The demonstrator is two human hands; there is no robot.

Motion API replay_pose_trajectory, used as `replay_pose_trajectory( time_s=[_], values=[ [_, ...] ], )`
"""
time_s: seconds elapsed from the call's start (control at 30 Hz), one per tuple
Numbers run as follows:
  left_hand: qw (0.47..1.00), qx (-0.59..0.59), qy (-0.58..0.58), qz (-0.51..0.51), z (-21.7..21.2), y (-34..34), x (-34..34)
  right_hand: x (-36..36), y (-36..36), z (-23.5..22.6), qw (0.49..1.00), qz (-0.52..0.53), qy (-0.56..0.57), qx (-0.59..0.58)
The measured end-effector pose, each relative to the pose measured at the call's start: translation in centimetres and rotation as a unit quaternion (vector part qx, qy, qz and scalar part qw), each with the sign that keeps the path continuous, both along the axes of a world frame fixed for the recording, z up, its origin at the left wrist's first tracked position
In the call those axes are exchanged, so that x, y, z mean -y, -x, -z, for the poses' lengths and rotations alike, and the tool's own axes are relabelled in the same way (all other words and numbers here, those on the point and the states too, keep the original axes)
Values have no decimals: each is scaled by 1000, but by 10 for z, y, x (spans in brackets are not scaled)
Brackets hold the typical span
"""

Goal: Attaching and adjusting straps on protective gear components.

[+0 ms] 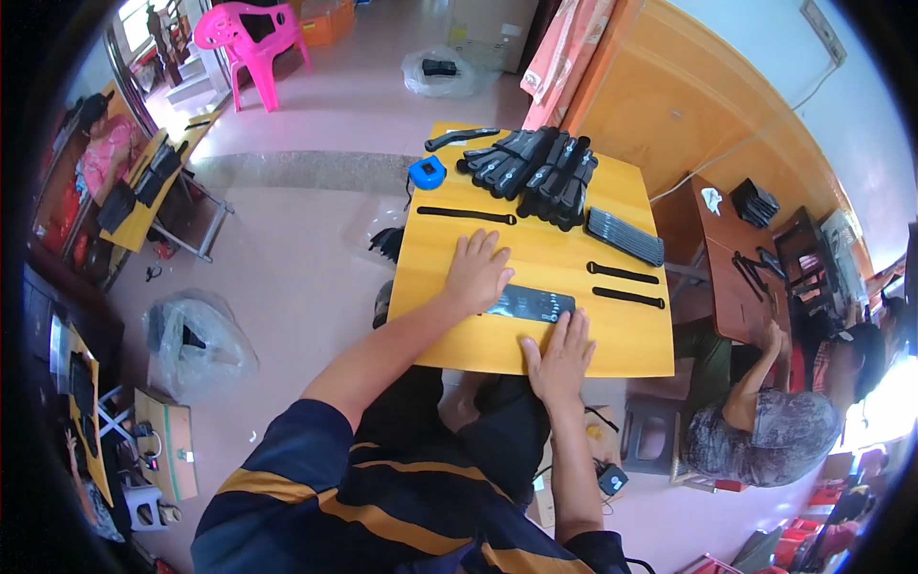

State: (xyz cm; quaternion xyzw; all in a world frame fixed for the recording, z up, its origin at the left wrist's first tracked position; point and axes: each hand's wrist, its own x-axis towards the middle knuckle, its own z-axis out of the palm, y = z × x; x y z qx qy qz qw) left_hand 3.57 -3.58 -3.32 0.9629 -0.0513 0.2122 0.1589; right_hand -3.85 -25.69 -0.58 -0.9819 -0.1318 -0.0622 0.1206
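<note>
A flat, dark, glossy rectangular packet [532, 303] with pale print lies on the yellow table [449, 340] in front of me. My left hand [475, 273] rests flat over its left end, fingers stretched out, covering that part. At its near right corner, the fingertips of my right hand [561, 362] touch the packet, with the thumb spread away. Beyond my left hand lies a black strap [467, 215] with a ring at one end. Two similar straps, an upper one [622, 273] and a lower one [627, 298], lie to the right.
Bundled black straps [535, 167] are heaped at the table's far side, beside a stack of flat packets [624, 236]. A blue boxy object [426, 172] sits near the far left edge. Another person [784, 430] works at a brown table [736, 268] on the right.
</note>
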Motion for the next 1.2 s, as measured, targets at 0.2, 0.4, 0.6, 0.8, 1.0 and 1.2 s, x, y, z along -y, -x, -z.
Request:
replay_pose_trajectory(
  time_s=[0.2,0.4,0.6,0.8,1.0,1.2],
  values=[
    [999,-28,25,-31,11,-2,-2,-72,-14,2,985,-167,-32,-6],
    [998,-40,26,-39,3,1,1,-69,-24,29,985,-169,-38,4],
    [999,-25,13,-43,2,1,-1,-23,-38,16,995,-70,52,-55],
    [999,-12,18,-44,0,0,2,16,-39,9,995,5,37,-96],
    [996,22,78,-31,-5,-5,-17,36,-23,15,996,33,-68,-53],
    [994,34,8,-102,-1,-31,-57,39,-18,23,988,13,-150,15]
  ],
)
